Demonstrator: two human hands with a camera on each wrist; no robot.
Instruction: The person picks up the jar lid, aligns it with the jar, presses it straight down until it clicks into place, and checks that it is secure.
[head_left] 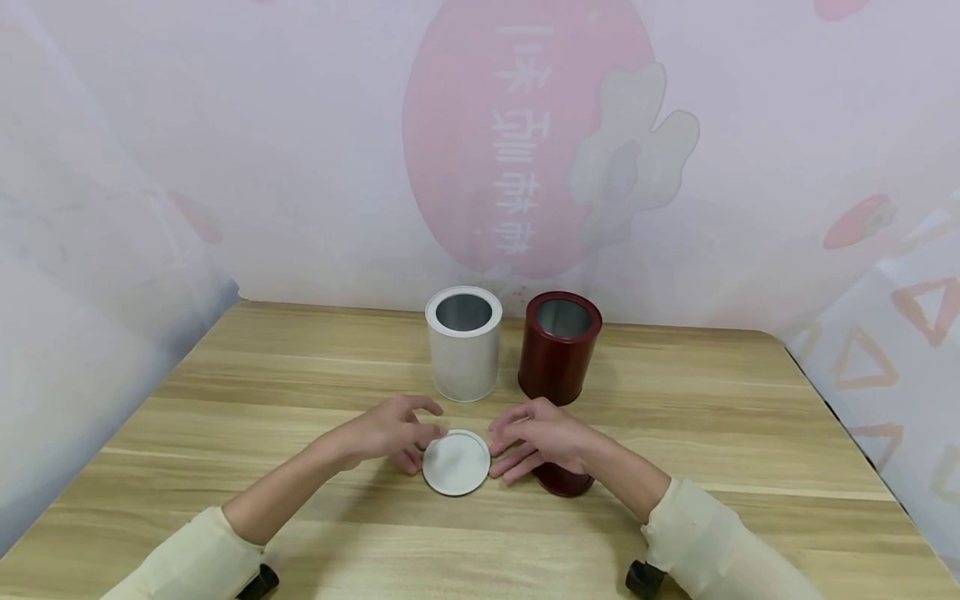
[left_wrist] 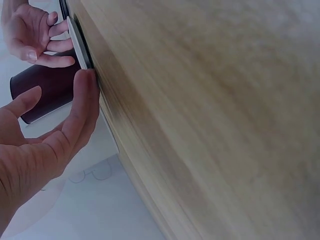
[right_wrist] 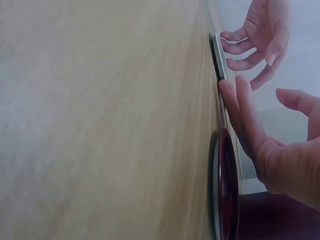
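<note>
1. Position: the white lid [head_left: 456, 462] lies flat on the wooden table [head_left: 712, 433], near its front edge and in front of the white tin [head_left: 464, 343]. The dark red tin [head_left: 559, 347] stands just beside the white tin, both upright and open-topped.
2. Left hand [head_left: 390, 432]: its fingertips touch the lid's left rim. The fingers are fairly straight, not curled round anything — contact only, no clamp. The left wrist view shows one fingertip [left_wrist: 89, 82] set against the lid's edge.
3. Right hand [head_left: 536, 437]: its fingertips meet the lid's right rim in the same manner, fingers extended and relaxed. It partly covers the dark red lid [head_left: 562, 481], which lies on the table beneath the palm and wrist.
4. Judgement on the step in hand: the lid appears about to be lifted by its rim from both sides.
5. Recommended method — slide the fingertips under opposite edges evenly, keep the lid level, and avoid dragging the right wrist across the dark red lid.
6. Keep the lift clear of the two tins behind.
</note>
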